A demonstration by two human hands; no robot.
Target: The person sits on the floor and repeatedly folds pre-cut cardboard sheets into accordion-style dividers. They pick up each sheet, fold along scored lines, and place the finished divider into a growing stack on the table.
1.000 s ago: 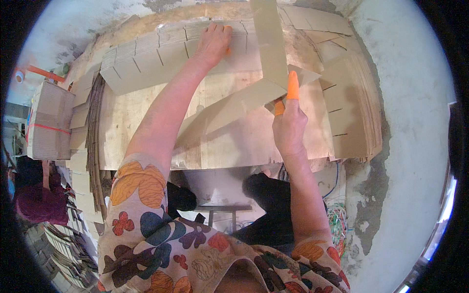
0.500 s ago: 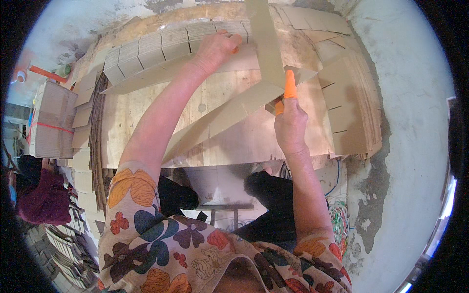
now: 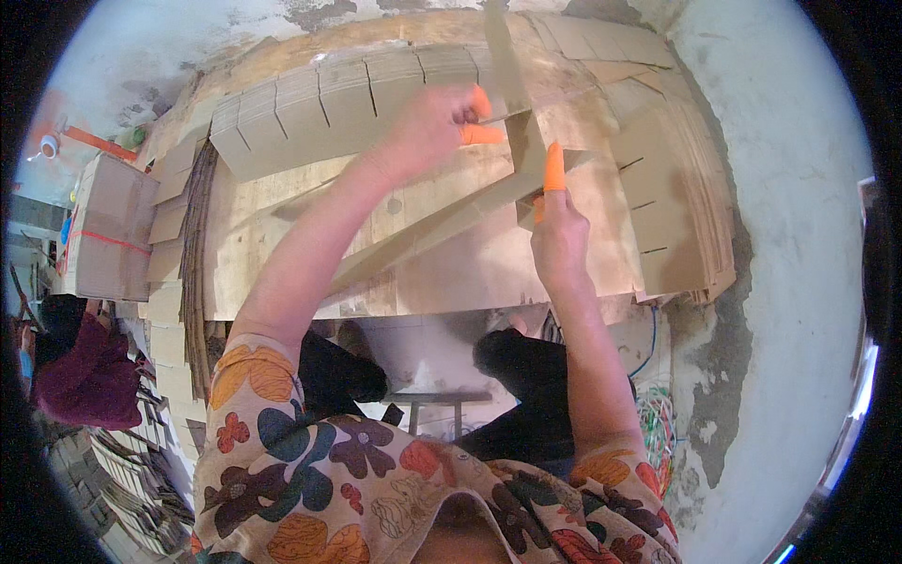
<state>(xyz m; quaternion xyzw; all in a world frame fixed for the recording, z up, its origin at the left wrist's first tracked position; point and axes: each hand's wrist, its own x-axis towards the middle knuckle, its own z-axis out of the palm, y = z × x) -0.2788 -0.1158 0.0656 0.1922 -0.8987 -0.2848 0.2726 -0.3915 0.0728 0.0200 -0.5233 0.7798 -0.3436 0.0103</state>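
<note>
My left hand [image 3: 423,133] pinches a slotted cardboard strip [image 3: 305,199] between orange-covered fingertips; the strip is seen nearly edge-on and reaches left behind my forearm. Its right end meets an upright cardboard strip [image 3: 529,141] running toward the far edge of the table. My right hand [image 3: 562,230], also with orange finger covers, is closed around the place where this strip crosses another long cardboard strip [image 3: 442,218] slanting to the near left. My palm hides part of that joint. Behind my left hand stands a row of stacked slotted cardboard strips [image 3: 343,92].
More slotted cardboard is piled on the right of the wooden table [image 3: 442,282], beside the wall [image 3: 789,235]. Cardboard stacks [image 3: 167,226] and a carton with red strapping [image 3: 108,230] stand left. A person in a maroon garment [image 3: 89,376] is at the far left. A stool [image 3: 437,399] is below.
My left hand has come away from the far stack toward me with a strip, now brought against the upright strip. My right hand keeps its grip in nearly the same place.
</note>
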